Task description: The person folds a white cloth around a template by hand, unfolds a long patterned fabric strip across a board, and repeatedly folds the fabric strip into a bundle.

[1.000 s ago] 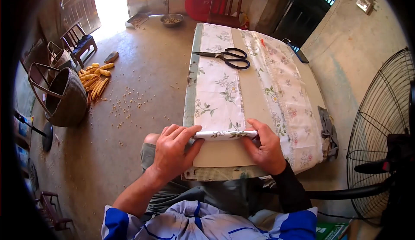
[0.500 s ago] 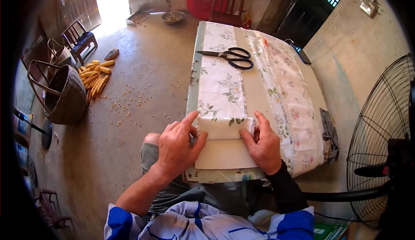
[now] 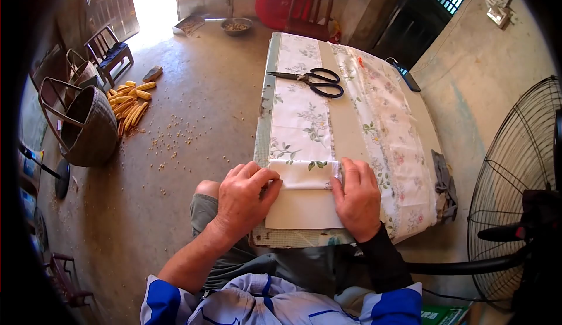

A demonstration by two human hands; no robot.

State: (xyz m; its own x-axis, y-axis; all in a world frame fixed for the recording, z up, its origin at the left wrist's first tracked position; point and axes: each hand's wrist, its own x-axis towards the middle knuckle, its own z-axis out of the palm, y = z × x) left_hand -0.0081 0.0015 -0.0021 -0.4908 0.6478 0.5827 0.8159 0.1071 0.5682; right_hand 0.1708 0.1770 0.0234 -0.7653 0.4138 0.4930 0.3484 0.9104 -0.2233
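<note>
A floral fabric strip (image 3: 301, 114) lies lengthwise on the table (image 3: 351, 120), its near end folded over into a flat white flap. My left hand (image 3: 243, 199) pinches the left edge of this flap. At its right edge, my right hand (image 3: 358, 199) rests with the thumb on the cloth and the fingers pressed close together. Black-handled scissors (image 3: 310, 80) lie across the strip farther up, blades toward the left. To the right is a wider piece of floral fabric (image 3: 392, 132).
A fan (image 3: 512, 161) stands close on the right. A phone (image 3: 407, 78) lies at the table's right edge, with a grey cloth (image 3: 445, 187) nearer. On the floor at left are a basket (image 3: 91, 126) and corn cobs (image 3: 129, 102).
The rolled near end of the strip has opened into a flat folded flap. My fingers, stretched forward half a second ago, have drawn in at its edges.
</note>
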